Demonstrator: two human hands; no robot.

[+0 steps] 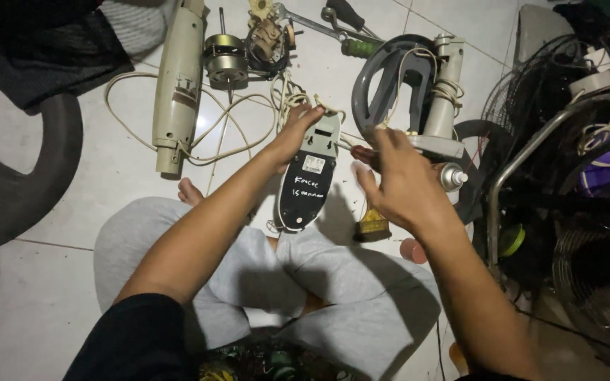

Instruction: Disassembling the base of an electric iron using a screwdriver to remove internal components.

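I sit cross-legged on a white tiled floor. My left hand (294, 132) grips the top edge of a dark fan housing panel (310, 185) with a light grey upper part, a small label and white handwriting. My right hand (393, 175) hovers just right of it, fingers curled around a thin dark-handled tool whose tip barely shows. Right behind that hand stands a grey fan base ring (390, 81) joined to a grey stand neck (445, 92) wrapped in cream wire.
A beige fan column (178, 85), a bare motor (225, 62), a gear part (270, 35) and wrenches (333, 28) lie at the top. A spray can (452, 176), a small brush (373, 227), wire fan guards (587, 176) and a black tyre-like ring (30, 176) surround me.
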